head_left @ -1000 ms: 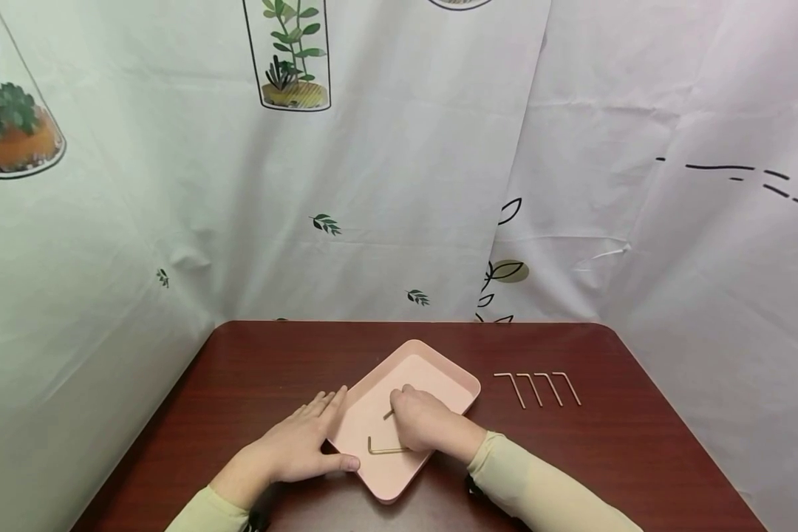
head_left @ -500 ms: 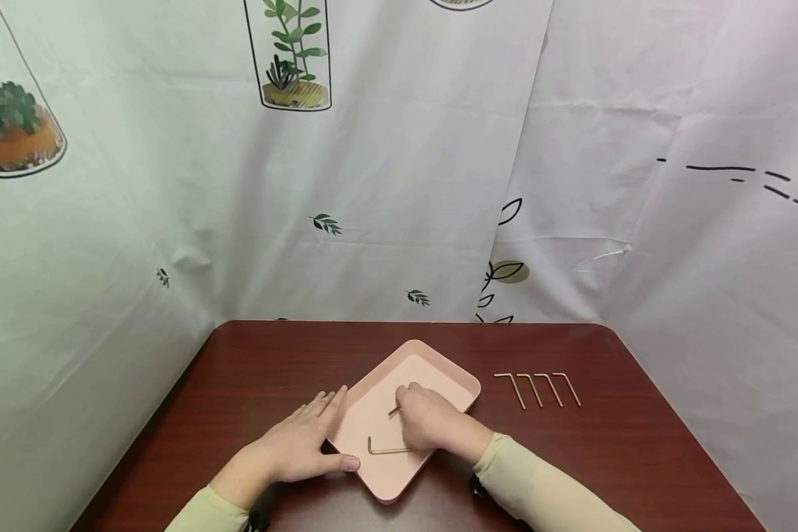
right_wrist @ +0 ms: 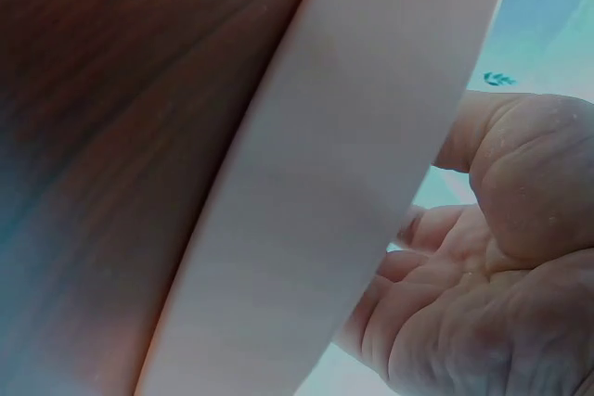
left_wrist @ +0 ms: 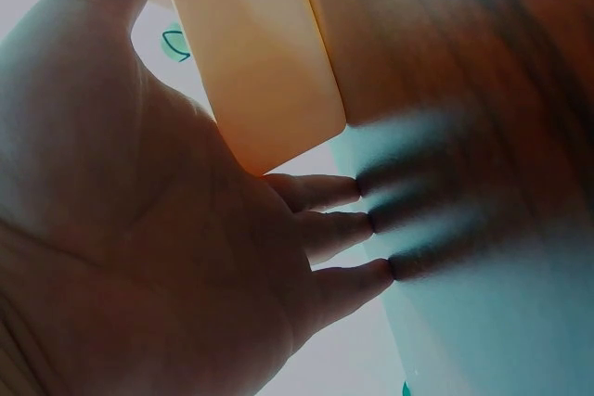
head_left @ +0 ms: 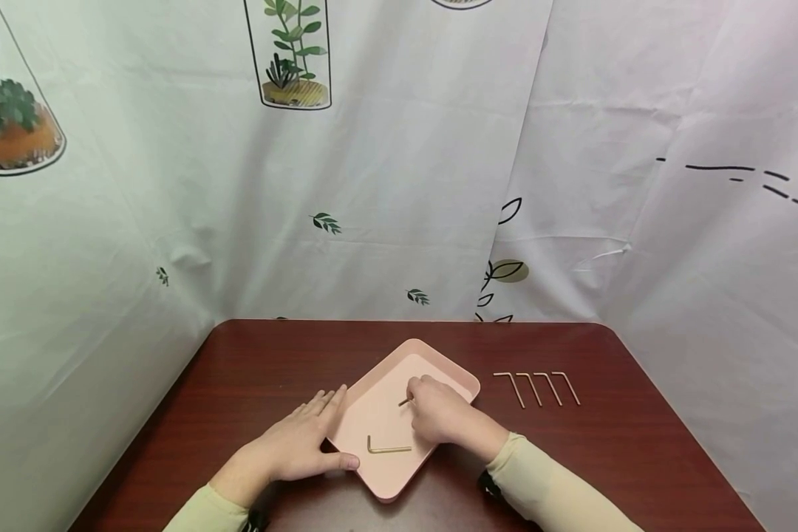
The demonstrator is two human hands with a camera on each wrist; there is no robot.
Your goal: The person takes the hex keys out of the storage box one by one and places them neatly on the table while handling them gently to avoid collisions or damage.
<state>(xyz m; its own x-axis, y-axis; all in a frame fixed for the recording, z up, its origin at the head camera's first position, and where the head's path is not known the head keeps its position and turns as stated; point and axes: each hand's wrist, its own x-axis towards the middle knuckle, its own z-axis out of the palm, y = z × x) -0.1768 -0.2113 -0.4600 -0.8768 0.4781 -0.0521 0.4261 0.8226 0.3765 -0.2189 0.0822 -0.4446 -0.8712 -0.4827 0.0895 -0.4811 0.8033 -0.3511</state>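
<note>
A pink rectangular tray (head_left: 372,476) sits at an angle on the table. My left hand (head_left: 295,445) steadies its left corner, thumb at the near rim. In the left wrist view this hand (left_wrist: 167,210) has its fingers straight, their tips down on the table beside the tray wall (left_wrist: 260,44). Over the tray's right half, my right hand (head_left: 439,414) pinches a brass hex key (head_left: 404,403); only a short end shows past the fingers. A second L-shaped hex key (head_left: 390,449) lies in the near part of the tray. From the right wrist, the tray wall (right_wrist: 325,155) hides the fingertips.
Several more hex keys (head_left: 517,391) lie in a neat row on the table, right of the tray. The dark red wooden table (head_left: 273,362) ends at a white printed curtain (head_left: 372,185) behind and at both sides.
My right hand has shifted right and slightly away from me across the tray with its hex key, uncovering the long end of the one lying there. The left hand stays put.
</note>
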